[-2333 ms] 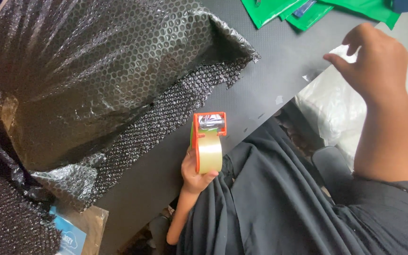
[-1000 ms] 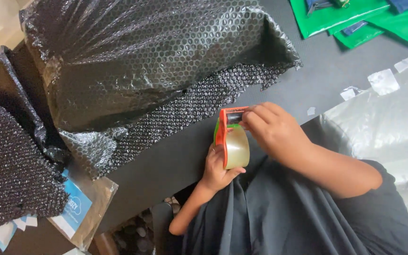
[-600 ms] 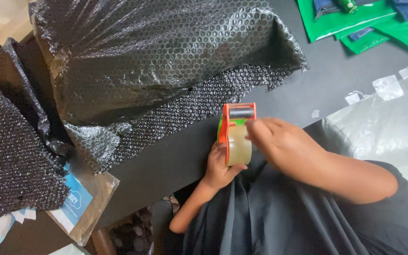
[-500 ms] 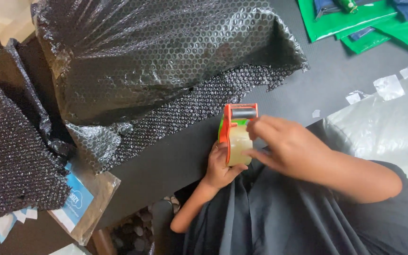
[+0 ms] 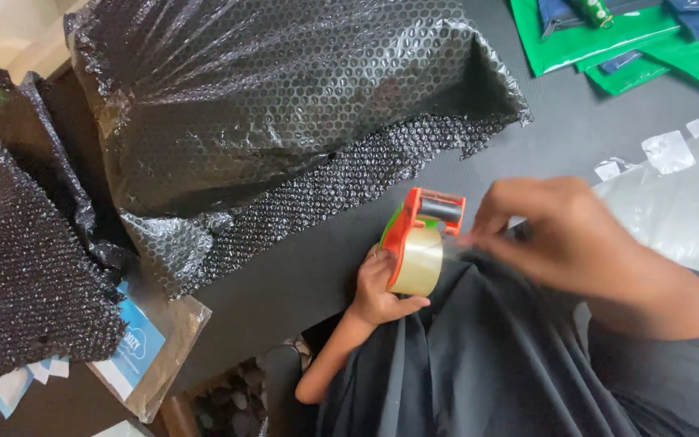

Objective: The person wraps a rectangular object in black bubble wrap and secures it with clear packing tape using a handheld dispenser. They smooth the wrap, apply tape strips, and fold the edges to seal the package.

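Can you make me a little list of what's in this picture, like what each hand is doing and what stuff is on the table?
left hand: holds the tape dispenser from below
tape dispenser: orange, with a roll of clear tape, held over the table edge
right hand: fingers pinched just right of the dispenser, blurred
bubble wrap parcel: big, black, shiny, lying on the table
table: dark grey
green bags: flat, at the far right corner
clear packet: blue card inside, near left
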